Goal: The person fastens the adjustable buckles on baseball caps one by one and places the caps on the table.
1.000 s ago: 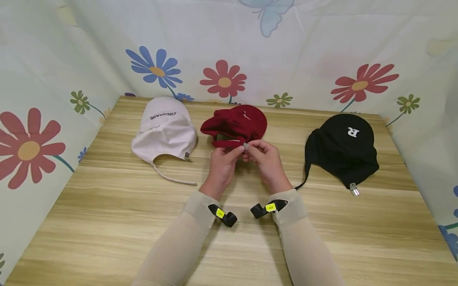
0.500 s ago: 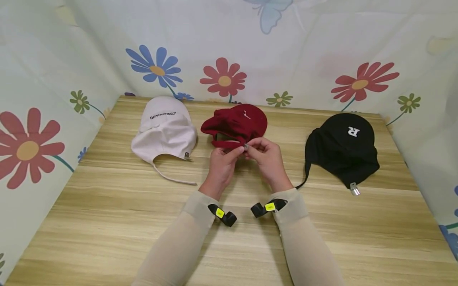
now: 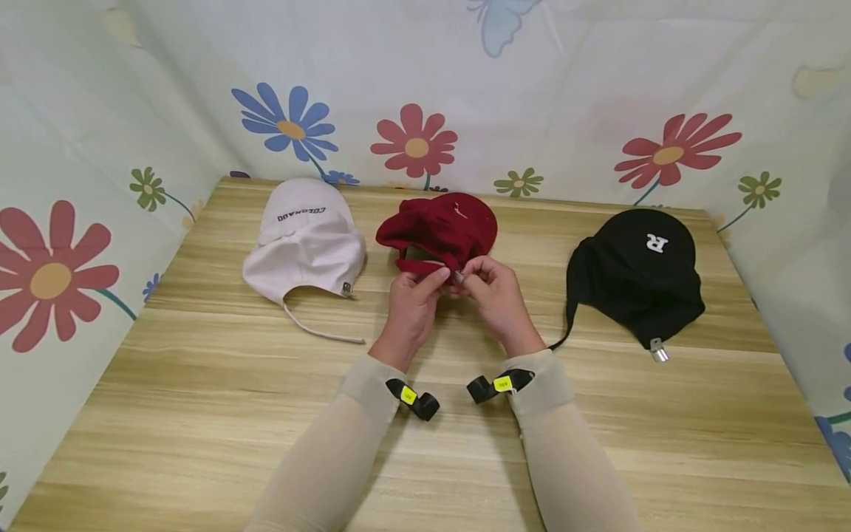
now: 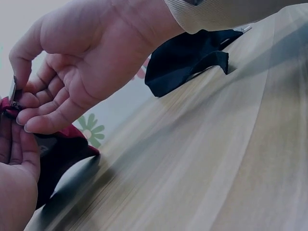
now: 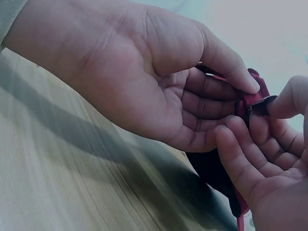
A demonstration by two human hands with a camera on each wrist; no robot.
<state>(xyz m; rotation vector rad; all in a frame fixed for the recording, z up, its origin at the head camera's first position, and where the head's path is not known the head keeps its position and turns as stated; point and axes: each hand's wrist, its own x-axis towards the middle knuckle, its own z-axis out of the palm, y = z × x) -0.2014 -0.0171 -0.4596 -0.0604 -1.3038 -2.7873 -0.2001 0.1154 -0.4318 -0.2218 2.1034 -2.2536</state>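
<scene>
A dark red baseball cap (image 3: pixel 442 225) lies with its back strap (image 3: pixel 420 267) toward me. My left hand (image 3: pixel 411 312) pinches the strap between thumb and fingers, with the thumb pressed flat on the red cloth (image 5: pixel 252 98). At the strap's end is a small metal buckle (image 3: pixel 459 276), its flap (image 5: pixel 262 102) tilted out from the cloth in the right wrist view. My right hand (image 3: pixel 495 297) grips this flap, thumb against its outer end and fingers curled behind. The fingertips of both hands meet under the strap, partly hiding it.
To the left lies a white cap (image 3: pixel 302 244) marked COLORADO, its thin strap (image 3: pixel 326 338) loose on the wooden table (image 3: pixel 219 414). A black cap (image 3: pixel 641 273) with a white R lies at the right, a metal buckle (image 3: pixel 657 350) at its near edge. Flowered cloth (image 3: pixel 565 89) encloses the back and sides.
My left thumb has slid slightly left, away from the buckle. More of the metal now shows between my thumbs, and its flap appears more tilted. The white and black caps stay in place.
</scene>
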